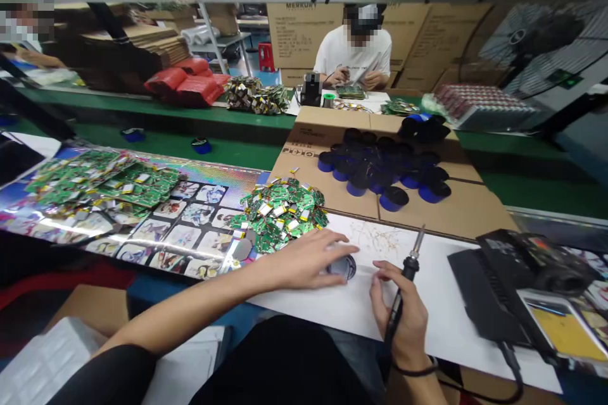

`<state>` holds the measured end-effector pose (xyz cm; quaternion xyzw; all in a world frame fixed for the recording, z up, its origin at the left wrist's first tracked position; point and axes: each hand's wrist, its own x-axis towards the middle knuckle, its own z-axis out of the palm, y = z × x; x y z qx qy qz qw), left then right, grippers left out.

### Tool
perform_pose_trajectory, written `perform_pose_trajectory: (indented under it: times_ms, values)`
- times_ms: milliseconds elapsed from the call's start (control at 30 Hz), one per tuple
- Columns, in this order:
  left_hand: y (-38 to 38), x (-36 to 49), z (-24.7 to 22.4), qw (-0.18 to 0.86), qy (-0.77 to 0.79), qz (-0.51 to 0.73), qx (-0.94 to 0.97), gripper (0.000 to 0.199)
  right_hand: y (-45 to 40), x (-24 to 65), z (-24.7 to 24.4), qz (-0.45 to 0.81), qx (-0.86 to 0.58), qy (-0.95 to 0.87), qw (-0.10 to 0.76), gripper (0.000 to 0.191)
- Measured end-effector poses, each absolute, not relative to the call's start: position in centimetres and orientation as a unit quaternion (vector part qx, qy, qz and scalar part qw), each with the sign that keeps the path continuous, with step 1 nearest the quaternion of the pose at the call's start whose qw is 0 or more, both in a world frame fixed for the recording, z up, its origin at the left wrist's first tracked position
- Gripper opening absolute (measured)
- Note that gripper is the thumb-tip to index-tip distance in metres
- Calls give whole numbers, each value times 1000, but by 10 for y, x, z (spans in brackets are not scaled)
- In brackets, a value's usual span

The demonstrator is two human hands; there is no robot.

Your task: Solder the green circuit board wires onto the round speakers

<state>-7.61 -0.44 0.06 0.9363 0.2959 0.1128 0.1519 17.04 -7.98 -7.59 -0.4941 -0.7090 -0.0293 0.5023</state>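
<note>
My left hand [313, 259] reaches across the white work surface, its fingers and thumb on either side of a small round case [350, 266] with a dark rim. Part of the case is hidden behind the fingers. In my right hand [407, 316] is a soldering iron [411, 264], held like a pen with its metal tip pointing up and away from the case. Thin, short wires [377, 237] lie scattered just beyond the case. Left of them rises a heap of small green circuit boards [282, 212] with silver battery cells.
Several blue-and-black round cases [394, 198] stand on a cardboard sheet [304, 168]. More circuit boards [142, 183] are piled at the left on printed sheets [190, 234]. A black soldering station [494, 291] sits at the right. Across the bench, a person [354, 50] works with both hands.
</note>
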Motion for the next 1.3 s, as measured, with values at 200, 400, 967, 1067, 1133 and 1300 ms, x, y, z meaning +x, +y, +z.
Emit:
perform_pose_trajectory:
  times_ms: [200, 400, 967, 1067, 1133, 1300]
  values:
    - [58, -91, 13, 36, 367, 51, 928, 23, -84, 165, -86, -13, -511, -698, 501, 20]
    - [76, -87, 6, 27, 369, 60, 927, 25, -84, 166, -86, 4, -518, -680, 519, 20]
    - [29, -52, 41, 370, 241, 277, 853, 27, -55, 168, -29, 69, -454, -684, 567, 51]
    - [24, -45, 30, 389, 275, 297, 828, 21, -52, 164, -30, 104, -445, -682, 571, 52]
    - [22, -41, 23, 391, 296, 320, 811, 24, -51, 161, -32, 113, -443, -672, 582, 53]
    - [20, -33, 6, 439, 301, 342, 774, 23, -47, 158, -33, 110, -455, -668, 578, 51]
